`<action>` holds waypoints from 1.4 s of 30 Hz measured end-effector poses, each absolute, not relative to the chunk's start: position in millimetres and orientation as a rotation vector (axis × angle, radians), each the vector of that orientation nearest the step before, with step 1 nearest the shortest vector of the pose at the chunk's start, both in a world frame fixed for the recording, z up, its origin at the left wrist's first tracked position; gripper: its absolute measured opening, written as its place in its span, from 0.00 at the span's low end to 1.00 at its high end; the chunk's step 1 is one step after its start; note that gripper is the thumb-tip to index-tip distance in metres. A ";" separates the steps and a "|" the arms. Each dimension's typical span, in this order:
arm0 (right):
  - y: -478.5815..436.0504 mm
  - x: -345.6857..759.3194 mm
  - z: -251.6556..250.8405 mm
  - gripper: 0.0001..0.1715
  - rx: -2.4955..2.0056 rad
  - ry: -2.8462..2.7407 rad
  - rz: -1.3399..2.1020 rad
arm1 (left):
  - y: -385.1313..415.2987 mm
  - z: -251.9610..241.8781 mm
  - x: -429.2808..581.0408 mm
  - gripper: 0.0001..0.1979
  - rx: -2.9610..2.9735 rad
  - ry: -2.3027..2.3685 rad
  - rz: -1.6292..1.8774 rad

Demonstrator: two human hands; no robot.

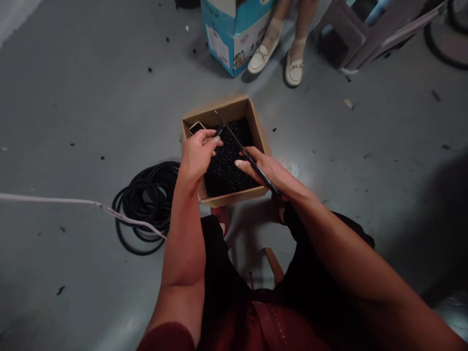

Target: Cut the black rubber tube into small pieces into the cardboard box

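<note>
Both my hands are over a cardboard box that holds a heap of small black pieces. Between the thumb and fingers of my left hand is a short black ribbed piece. My right hand is closed around a long thin black rod, which slants up to the left over the box. Its narrow far end lies close to the ribbed piece; whether they touch I cannot tell. A phone-like object with a dark face and pale edge rests in the box's far left corner, behind my left hand.
Left of the box lies a coil of black hose, with a pale cable running across it. Beyond the box are a blue carton and a person's white shoes. A plastic stool stands far right. Small black bits dot the floor.
</note>
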State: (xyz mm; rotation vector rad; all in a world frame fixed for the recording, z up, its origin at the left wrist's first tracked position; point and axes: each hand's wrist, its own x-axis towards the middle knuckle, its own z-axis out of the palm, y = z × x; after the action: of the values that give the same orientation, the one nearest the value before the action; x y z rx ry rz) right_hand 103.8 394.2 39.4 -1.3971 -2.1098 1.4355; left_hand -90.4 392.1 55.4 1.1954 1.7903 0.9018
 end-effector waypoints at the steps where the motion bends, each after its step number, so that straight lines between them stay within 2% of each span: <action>1: 394.0 104.3 38.7 0.31 -1.383 -2.115 1.442 | 392.0 55.3 -90.8 0.09 1.203 1.788 0.896; 24: 395.1 107.4 30.4 0.33 -1.318 -2.204 1.474 | 387.3 59.3 -87.8 0.11 1.200 1.690 0.831; 36: 392.5 100.9 30.9 0.22 -1.362 -2.170 1.367 | 385.4 59.5 -87.3 0.12 1.200 1.632 0.819; 42: 391.8 96.1 29.4 0.21 -1.460 -2.178 1.352 | 386.0 59.8 -86.7 0.13 1.263 1.735 0.772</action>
State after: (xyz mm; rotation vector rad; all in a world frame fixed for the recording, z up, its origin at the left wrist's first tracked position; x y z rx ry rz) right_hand 96.1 391.8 29.4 -1.4605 -2.1784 1.3516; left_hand -86.7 386.0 59.8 1.2635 1.7348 0.7716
